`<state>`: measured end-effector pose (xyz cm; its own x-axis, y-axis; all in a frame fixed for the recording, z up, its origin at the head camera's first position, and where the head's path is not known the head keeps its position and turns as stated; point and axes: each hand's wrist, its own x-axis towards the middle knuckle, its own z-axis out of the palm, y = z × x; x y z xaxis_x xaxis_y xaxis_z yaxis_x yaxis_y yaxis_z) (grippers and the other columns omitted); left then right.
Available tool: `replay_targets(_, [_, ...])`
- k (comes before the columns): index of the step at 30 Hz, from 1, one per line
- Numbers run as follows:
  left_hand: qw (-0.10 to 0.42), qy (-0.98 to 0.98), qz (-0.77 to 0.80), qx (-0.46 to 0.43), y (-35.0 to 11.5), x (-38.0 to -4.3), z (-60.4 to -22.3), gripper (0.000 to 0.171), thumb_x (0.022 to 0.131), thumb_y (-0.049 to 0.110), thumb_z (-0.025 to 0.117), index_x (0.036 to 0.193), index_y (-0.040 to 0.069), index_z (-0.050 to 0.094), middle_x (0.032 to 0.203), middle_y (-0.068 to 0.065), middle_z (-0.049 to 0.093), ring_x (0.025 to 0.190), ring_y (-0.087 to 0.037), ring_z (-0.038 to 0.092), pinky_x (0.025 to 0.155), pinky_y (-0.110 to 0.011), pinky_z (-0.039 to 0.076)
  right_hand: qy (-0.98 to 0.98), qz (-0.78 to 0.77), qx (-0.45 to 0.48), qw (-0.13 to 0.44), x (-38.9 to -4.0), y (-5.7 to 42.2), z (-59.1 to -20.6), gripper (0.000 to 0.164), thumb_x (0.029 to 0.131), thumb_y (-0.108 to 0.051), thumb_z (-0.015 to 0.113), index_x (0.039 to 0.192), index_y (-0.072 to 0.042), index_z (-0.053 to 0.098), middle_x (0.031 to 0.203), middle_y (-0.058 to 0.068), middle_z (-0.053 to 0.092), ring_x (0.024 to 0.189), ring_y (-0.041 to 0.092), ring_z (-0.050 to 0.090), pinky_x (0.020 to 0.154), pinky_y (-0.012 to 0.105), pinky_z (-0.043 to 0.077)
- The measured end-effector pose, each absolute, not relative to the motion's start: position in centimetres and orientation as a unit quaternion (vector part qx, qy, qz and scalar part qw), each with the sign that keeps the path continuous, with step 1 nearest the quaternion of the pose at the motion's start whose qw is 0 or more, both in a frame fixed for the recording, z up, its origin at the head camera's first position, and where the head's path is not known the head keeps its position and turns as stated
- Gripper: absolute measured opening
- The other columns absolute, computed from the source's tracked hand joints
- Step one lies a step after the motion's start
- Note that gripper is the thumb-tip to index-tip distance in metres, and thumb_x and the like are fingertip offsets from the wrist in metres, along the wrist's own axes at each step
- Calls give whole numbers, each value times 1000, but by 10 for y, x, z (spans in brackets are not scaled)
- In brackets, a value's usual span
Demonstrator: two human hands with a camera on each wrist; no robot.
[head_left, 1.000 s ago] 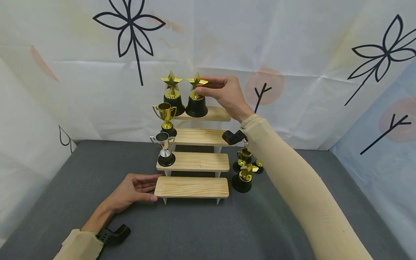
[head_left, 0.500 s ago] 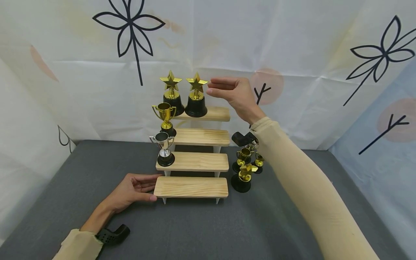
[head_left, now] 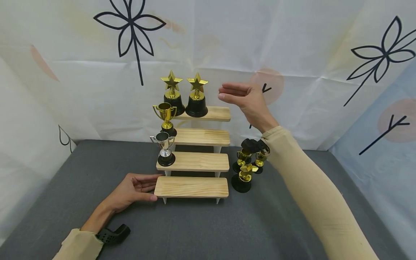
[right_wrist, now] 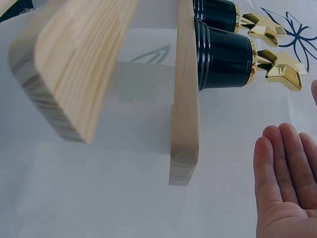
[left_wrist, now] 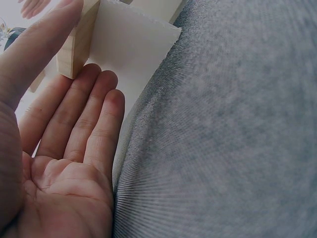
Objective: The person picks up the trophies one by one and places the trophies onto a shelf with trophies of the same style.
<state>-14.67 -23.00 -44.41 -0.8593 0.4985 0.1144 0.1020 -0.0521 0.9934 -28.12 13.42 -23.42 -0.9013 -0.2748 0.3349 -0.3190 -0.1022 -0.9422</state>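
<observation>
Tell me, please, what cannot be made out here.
Head: shelved gold cup, base partly behind the silver cup.
Head: rightmost tabletop gold cup, top behind the black wrist mount.
Left wrist: lowest wooden shelf, cut off by top edge.
Right wrist: right hand, cut off by right edge.

Shelves [head_left: 191, 187] of smooth, matt, grained pale wood. Far star trophies [head_left: 196, 93] in glossy metallic gold on shiny black, plastic-looking bases [head_left: 196, 107]. Left silver cup [head_left: 164, 143], polished. Grey table cover [head_left: 195, 231], coarse matt weave; white backdrop [head_left: 221, 43], creased, cloth-like.
</observation>
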Motion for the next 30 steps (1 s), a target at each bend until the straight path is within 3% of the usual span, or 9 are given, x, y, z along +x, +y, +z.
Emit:
replay_targets(15, [143, 671, 691, 226, -231, -148, -447, 71, 80, -11, 79, 140, -23, 42, 140, -33, 53, 121, -18, 63, 99, -34, 54, -671, 705, 230, 19, -258, 167, -261, 48, 87, 11, 73, 131, 17, 57, 107, 7, 76, 104, 18, 71, 98, 32, 56])
replay_targets(25, [147, 656, 702, 235, -232, -148, -448, 72, 80, -12, 78, 140, -24, 40, 137, -12, 63, 122, -18, 62, 99, -33, 54, -684, 695, 220, 16, -239, 186, -280, 41, 88, 7, 74, 128, 2, 68, 113, 6, 75, 109, 22, 70, 99, 35, 56])
replay_targets(30, [147, 659, 700, 233, -232, -148, -447, 72, 80, -12, 78, 140, -24, 40, 138, -13, 62, 121, -18, 62, 99, -34, 54, -689, 692, 215, 13, -230, 195, -287, 41, 90, 6, 74, 130, 1, 67, 115, 5, 74, 108, 20, 70, 98, 33, 57])
